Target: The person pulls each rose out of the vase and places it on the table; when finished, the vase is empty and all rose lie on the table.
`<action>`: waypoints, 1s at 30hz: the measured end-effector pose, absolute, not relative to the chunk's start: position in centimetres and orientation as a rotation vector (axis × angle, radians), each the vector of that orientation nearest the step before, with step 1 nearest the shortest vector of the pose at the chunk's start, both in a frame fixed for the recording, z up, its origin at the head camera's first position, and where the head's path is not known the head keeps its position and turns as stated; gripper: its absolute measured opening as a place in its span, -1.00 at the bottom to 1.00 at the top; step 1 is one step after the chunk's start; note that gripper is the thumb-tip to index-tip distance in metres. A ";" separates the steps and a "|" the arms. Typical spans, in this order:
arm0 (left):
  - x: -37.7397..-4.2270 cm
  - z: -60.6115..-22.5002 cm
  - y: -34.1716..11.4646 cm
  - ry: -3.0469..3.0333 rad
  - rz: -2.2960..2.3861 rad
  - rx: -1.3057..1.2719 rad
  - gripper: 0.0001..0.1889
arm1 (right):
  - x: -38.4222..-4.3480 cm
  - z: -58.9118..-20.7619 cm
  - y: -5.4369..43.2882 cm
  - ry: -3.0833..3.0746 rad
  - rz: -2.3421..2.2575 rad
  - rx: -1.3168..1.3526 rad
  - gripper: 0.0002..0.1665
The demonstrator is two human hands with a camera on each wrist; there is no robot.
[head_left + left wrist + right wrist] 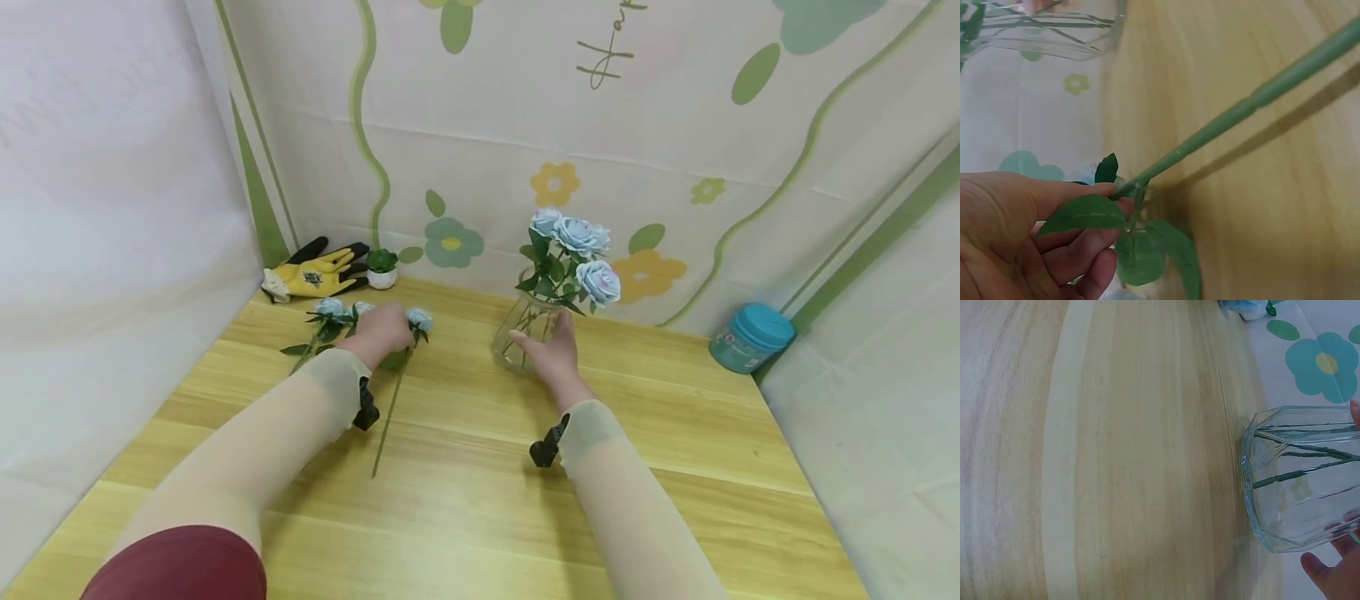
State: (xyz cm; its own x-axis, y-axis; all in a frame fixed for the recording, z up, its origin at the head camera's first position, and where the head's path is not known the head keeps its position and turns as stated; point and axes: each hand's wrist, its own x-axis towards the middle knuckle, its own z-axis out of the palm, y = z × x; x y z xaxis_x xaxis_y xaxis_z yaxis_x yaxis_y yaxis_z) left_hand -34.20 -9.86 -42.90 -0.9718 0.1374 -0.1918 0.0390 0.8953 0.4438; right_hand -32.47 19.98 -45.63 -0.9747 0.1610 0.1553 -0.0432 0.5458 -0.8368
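My left hand (pixel 381 332) pinches the green stem (pixel 1210 134) of an artificial light blue rose (pixel 420 317) between thumb and fingertips, just by its leaves. The stem's lower end slants toward me over the table. Beside this hand, more blue roses (pixel 328 308) lie on the wood, partly hidden by it. My right hand (pixel 555 354) grips the side of a clear glass vase (pixel 510 342), which tilts slightly. Several blue roses (pixel 581 236) stand in the vase, their stems (pixel 1310 456) visible through the faceted glass. In the right wrist view, part of the right hand is cut off.
Yellow and black work gloves (pixel 315 271) lie at the back left, next to a small potted plant (pixel 382 268). A blue lidded tub (pixel 752 337) stands at the right back edge of the wooden table (pixel 465 500). Patterned cloth (pixel 480 142) hangs behind and along the sides.
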 end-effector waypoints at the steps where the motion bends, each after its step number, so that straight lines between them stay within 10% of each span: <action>1: -34.2 -43.0 -9.8 2.843 0.639 0.124 -0.53 | -32.4 -45.6 20.0 -2.569 1.400 -0.098 0.10; 18: -34.8 -38.2 -9.3 2.977 0.713 0.139 -0.72 | -32.2 -45.5 19.9 -2.579 1.394 -0.080 0.11; 30: -33.7 -31.4 -0.5 3.026 1.340 0.379 -0.86 | -32.3 -45.5 20.0 -2.571 1.411 -0.090 0.16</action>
State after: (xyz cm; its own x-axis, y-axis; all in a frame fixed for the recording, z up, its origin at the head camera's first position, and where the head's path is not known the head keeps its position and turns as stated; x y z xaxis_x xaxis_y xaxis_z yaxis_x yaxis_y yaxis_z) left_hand -33.66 -0.47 -31.45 -0.9564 0.1295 0.2618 0.2808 0.6537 0.7027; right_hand -32.34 20.02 -45.49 -0.9766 0.1526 0.1513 -0.0457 0.5405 -0.8401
